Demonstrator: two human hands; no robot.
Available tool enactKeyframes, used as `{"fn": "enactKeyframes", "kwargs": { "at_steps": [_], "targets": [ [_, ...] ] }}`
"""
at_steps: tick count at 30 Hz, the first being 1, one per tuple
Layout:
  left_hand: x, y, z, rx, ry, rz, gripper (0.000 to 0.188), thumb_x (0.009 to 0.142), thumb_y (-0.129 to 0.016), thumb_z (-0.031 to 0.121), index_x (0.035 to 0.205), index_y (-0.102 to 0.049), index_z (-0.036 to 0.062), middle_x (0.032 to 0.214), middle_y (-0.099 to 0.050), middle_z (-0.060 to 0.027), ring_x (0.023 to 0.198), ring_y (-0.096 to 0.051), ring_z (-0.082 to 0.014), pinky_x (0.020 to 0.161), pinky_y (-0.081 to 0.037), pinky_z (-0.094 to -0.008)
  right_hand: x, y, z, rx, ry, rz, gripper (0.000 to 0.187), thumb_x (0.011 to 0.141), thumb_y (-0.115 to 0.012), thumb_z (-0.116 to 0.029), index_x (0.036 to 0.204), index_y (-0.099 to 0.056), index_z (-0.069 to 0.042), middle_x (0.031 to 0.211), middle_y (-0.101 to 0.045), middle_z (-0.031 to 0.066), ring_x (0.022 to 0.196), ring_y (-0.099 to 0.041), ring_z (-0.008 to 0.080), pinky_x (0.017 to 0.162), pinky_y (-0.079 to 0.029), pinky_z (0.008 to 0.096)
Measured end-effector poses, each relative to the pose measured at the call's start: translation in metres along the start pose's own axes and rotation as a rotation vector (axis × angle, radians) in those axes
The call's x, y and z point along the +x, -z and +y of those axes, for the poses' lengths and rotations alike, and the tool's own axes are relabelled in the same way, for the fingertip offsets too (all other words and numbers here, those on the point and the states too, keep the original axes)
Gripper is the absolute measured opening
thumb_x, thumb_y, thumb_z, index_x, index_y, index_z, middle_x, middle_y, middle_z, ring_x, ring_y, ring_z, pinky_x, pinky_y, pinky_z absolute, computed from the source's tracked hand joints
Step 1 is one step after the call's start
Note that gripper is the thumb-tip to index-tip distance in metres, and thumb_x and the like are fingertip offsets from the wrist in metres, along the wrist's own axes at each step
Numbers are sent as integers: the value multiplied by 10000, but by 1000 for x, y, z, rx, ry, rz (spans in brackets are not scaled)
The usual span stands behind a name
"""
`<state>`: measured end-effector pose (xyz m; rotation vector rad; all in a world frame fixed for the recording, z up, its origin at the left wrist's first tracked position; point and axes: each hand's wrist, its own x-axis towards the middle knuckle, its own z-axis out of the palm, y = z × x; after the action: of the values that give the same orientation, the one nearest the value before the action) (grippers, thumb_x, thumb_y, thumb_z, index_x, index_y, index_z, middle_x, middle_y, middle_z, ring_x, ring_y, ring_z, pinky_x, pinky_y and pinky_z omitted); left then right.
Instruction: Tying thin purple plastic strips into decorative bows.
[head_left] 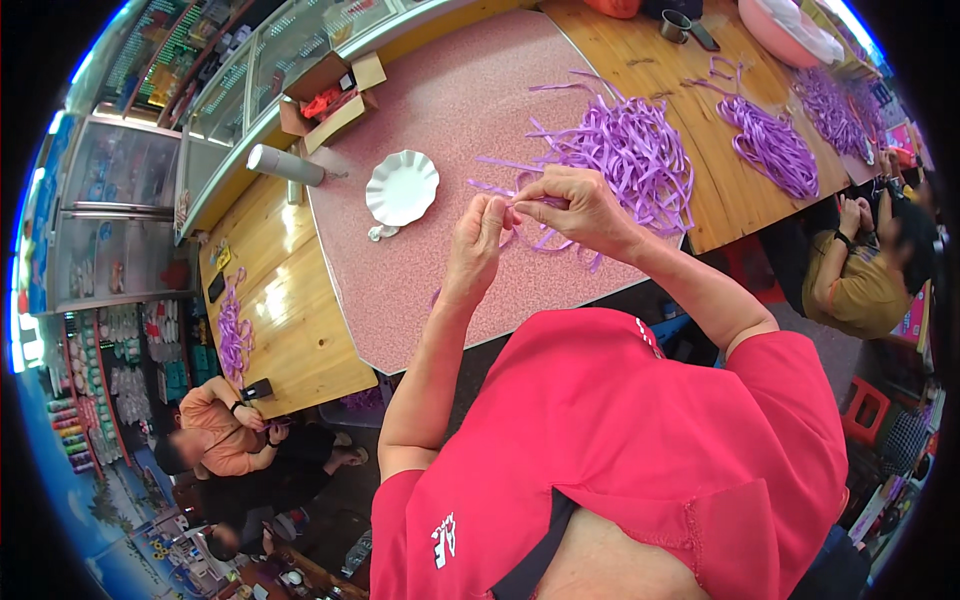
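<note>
My left hand (477, 245) and my right hand (577, 208) meet above the pink speckled mat (400, 290), fingertips pinched close together. Between them runs a thin purple ribbon (487, 187), with one end poking out past the left fingers and more of it hanging below the right hand. Just beyond my right hand lies a big loose pile of purple ribbons (640, 150). A white scalloped dish (402, 188) rests on the mat, to the left of my hands. The exact spot where the fingers grip the ribbon is too small to make out.
An open cardboard box (335, 98) with red contents and a grey cylinder (285, 165) stand at the far left. More ribbon bundles (770, 145) lie on the wooden table to the right. Co-workers sit at left (225, 440) and right (860, 275).
</note>
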<state>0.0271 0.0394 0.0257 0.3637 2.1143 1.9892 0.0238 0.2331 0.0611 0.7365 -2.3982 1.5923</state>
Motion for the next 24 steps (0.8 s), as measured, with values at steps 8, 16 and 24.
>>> {"fn": "enactKeyframes", "kwargs": {
  "at_steps": [8,16,24],
  "targets": [
    [0,0,13,-305,176,-102,147,964,-594,211,979,-554,70,933,-604,4,866,-520,-65,780,-415,-223,2,5,15,233,-209,11,86,833,-715,-74,891,-706,-11,728,-572,-9,658,-487,56,572,-386,239],
    [-2,9,16,-253,230,-6,154,895,-678,129,979,-579,46,936,-640,-46,880,-596,-119,858,-457,-269,8,8,30,366,-273,-33,134,847,-722,-107,932,-693,-6,778,-614,-8,698,-530,61,634,-426,229],
    [1,-7,17,-821,135,121,95,897,-656,67,959,-583,70,1007,-664,-84,867,-611,-132,752,-464,-229,5,-9,30,614,-592,-45,187,869,-719,-169,969,-692,-14,828,-646,-18,748,-540,31,642,-424,198]
  ]
}}
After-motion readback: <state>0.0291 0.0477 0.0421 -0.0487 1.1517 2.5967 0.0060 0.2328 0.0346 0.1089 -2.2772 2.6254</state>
